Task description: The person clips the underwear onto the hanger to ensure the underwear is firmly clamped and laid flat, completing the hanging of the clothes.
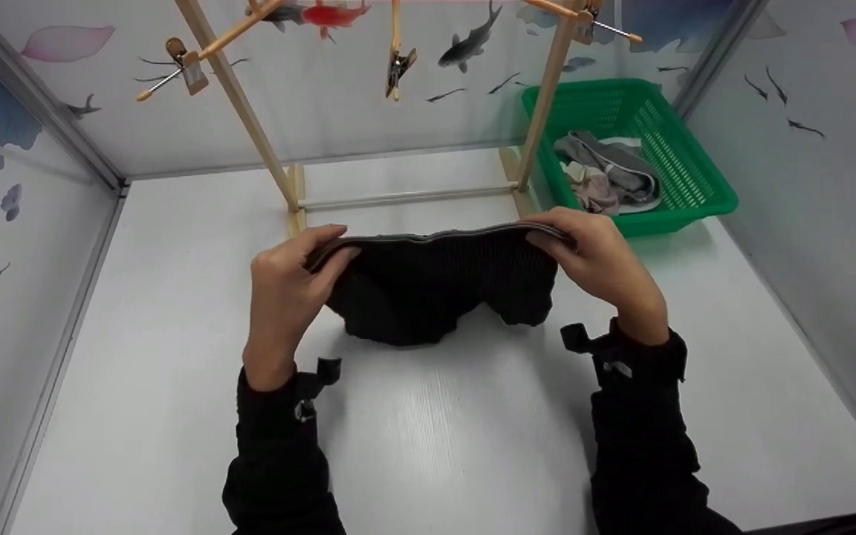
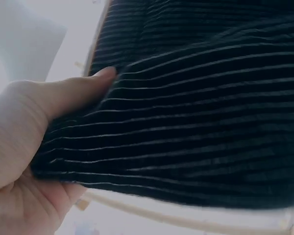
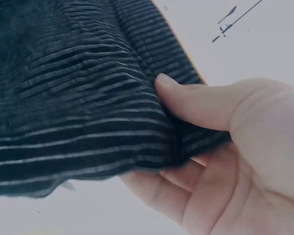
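A black cloth [image 1: 428, 286] with thin pale stripes hangs between both hands, its upper edge stretched nearly level in the head view. My left hand [image 1: 290, 286] pinches its left upper corner, thumb on the near side and fingers behind. At the opposite corner my right hand [image 1: 599, 256] grips it the same way. Close up in the left wrist view, the striped cloth [image 2: 196, 122] lies in folded layers under the thumb. The right wrist view shows the thumb pressed on the cloth [image 3: 88, 107], with the fingers beneath. The lower edge droops unevenly over the white table.
Behind the cloth stands a wooden drying rack [image 1: 250, 111] with several clips, one clip [image 1: 398, 70] hanging at the middle. At the back right is a green basket [image 1: 710, 200] with grey and beige fabric pieces [image 1: 614, 174] inside. Patterned panels [image 1: 807, 186] enclose the white table [image 1: 138, 371].
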Available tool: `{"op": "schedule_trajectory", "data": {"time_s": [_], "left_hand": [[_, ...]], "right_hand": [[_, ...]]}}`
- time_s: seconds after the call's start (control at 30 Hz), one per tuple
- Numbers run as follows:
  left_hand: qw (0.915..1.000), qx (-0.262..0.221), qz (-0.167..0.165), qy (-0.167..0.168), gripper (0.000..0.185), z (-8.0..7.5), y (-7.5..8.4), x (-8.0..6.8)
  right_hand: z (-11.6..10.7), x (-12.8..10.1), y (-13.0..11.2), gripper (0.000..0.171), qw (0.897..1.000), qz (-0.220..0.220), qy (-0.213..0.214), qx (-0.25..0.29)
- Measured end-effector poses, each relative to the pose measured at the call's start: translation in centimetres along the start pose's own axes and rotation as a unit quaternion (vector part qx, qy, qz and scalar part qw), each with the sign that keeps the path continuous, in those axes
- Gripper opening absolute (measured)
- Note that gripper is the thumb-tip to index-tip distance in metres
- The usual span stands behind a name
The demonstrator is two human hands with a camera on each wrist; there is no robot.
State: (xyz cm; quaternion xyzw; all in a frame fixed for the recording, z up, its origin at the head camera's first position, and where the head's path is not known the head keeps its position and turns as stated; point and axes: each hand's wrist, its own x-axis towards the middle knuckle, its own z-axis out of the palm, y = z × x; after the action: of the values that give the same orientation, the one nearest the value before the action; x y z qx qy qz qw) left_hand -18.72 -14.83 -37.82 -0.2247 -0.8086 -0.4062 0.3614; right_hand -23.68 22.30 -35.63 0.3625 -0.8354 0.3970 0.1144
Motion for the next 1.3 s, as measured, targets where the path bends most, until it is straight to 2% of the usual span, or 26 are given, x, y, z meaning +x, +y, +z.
{"op": "schedule_trajectory", "data": {"time_s": [0.13, 0.23, 0.3, 0.4, 0.5, 0.6, 0.77, 0.9, 1.07, 1.3], "left_hand": [[0.9973, -0.038, -0.019, -0.060, 0.034, -1.9, -0.2, -0.4], [0.9899, -0.050, -0.061, -0.118, 0.040, -3.0, -0.4, -0.7], [0.9825, -0.041, -0.102, -0.151, 0.037, -3.4, -0.5, -0.8], [0.9696, -0.005, -0.150, -0.193, 0.022, -3.3, -0.6, -0.9], [0.9616, 0.004, -0.179, -0.208, 0.011, -3.1, -0.8, -0.9], [0.9651, -0.021, -0.189, -0.180, 0.009, -3.0, -0.9, -0.7], [0.9764, -0.088, -0.182, -0.076, 0.014, -2.7, -1.0, -0.2], [0.9775, -0.115, -0.176, -0.006, 0.019, -2.5, -0.6, 0.0], [0.9785, -0.111, -0.171, 0.032, 0.019, -2.7, 0.4, 0.0], [0.9761, -0.117, -0.179, 0.038, 0.020, -3.8, 2.3, -0.1]], "right_hand": [[-0.5, -0.1, 0.1, 0.018, 0.999, 0.027, 0.043, 0.016], [-0.7, -0.1, 0.3, 0.019, 0.996, 0.059, 0.058, 0.024], [-0.8, -0.1, 0.5, 0.019, 0.995, 0.073, 0.064, 0.025], [-0.8, 0.0, 0.9, 0.018, 0.994, 0.082, 0.073, 0.011], [-0.8, 0.3, 1.4, 0.017, 0.993, 0.087, 0.078, -0.011], [-0.8, 0.5, 1.9, 0.017, 0.992, 0.095, 0.086, -0.019], [-0.8, 0.3, 2.1, 0.017, 0.990, 0.102, 0.101, 0.004], [-0.8, 0.0, 1.7, 0.017, 0.989, 0.101, 0.108, 0.027], [-1.1, -0.3, 1.0, 0.017, 0.986, 0.088, 0.134, 0.048], [-1.6, -0.9, -0.2, 0.019, 0.982, 0.093, 0.152, 0.061]]}}
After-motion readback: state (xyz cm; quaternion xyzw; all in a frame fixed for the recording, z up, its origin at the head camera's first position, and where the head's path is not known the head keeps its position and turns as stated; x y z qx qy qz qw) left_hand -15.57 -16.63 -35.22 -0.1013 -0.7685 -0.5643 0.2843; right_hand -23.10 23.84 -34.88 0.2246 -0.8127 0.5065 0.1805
